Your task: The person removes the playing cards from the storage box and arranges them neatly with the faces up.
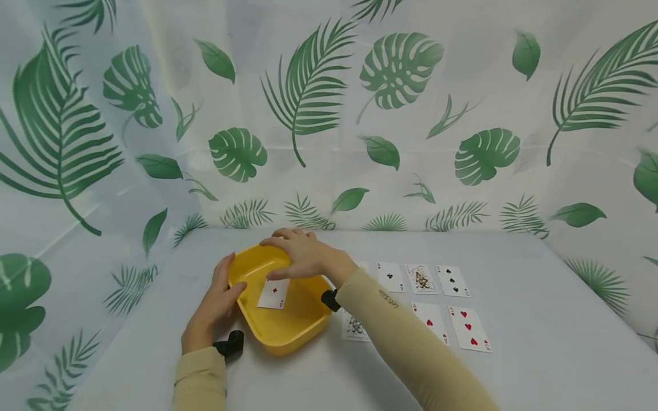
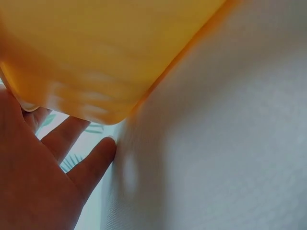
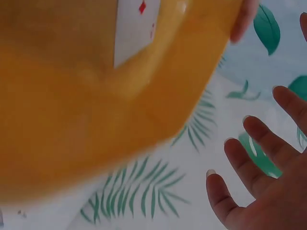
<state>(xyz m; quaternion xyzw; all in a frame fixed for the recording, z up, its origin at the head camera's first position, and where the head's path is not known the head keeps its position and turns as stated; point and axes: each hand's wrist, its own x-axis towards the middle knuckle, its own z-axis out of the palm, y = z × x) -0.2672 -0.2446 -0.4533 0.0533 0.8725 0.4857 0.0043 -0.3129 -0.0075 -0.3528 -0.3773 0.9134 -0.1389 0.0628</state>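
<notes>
A yellow plastic basin (image 1: 288,339) is at the left of the table, and its far side appears raised in the head view. My left hand (image 1: 218,299) grips its left rim, thumb over the edge and fingers along the outer wall. Within the basin lies one playing card (image 1: 272,294), an ace of diamonds. Over the basin's far right part, my right hand (image 1: 303,254) holds nothing, its fingers spread. The right wrist view shows those spread fingers (image 3: 240,163) apart from the yellow wall. From the left wrist, the basin's outer side (image 2: 96,57) fills the upper left.
Right of the basin, cards lie face up in two rows. The far row has an ace of clubs (image 1: 389,278), a patterned card (image 1: 421,279) and a black three (image 1: 452,281). Nearer are another patterned card (image 1: 354,328), an ace of hearts (image 1: 429,321) and a three of hearts (image 1: 469,329).
</notes>
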